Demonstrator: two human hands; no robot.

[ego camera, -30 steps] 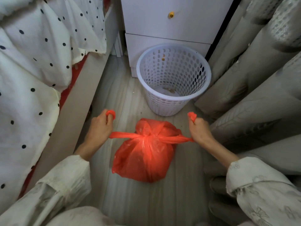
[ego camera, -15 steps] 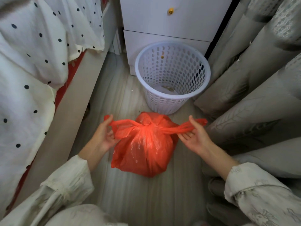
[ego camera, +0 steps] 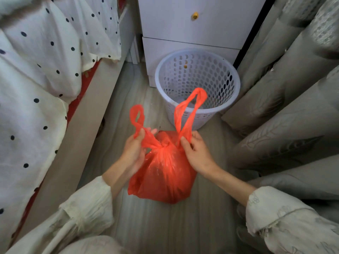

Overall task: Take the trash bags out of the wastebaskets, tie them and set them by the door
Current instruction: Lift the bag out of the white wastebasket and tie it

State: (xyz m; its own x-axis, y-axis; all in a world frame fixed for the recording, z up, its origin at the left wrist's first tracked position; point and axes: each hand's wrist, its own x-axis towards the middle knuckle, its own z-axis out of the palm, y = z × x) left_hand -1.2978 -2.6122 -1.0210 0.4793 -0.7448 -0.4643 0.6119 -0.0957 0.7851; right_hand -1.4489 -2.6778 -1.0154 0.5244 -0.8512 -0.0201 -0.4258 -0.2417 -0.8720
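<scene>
The red trash bag (ego camera: 163, 173) sits on the floor (ego camera: 165, 226) just in front of the white perforated wastebasket (ego camera: 197, 85), between the bed frame (ego camera: 77, 143) and the curtains (ego camera: 284, 116). One knot is already cinched at its neck (ego camera: 164, 145).

The left hand (ego camera: 133, 153) pinches the base of the left handle loop (ego camera: 136, 116) between thumb and curled fingers. The right hand (ego camera: 195, 153) grips the base of the right handle loop (ego camera: 190, 109) the same way. Both loops stand upright above the knot, apart from each other.

Judgement: a second knot is in preparation; the bag is not yet by the door.

Risks:
- The film is thin; a hard pull on the loops could tear a handle at its root or split the neck.
- A loop could slip from a pinch while being crossed, leaving the single knot loose.
- The basket rim is close behind the right loop and could snag it.

The basket bottom appears to hold some residue, though the view is too dim to confirm.
</scene>
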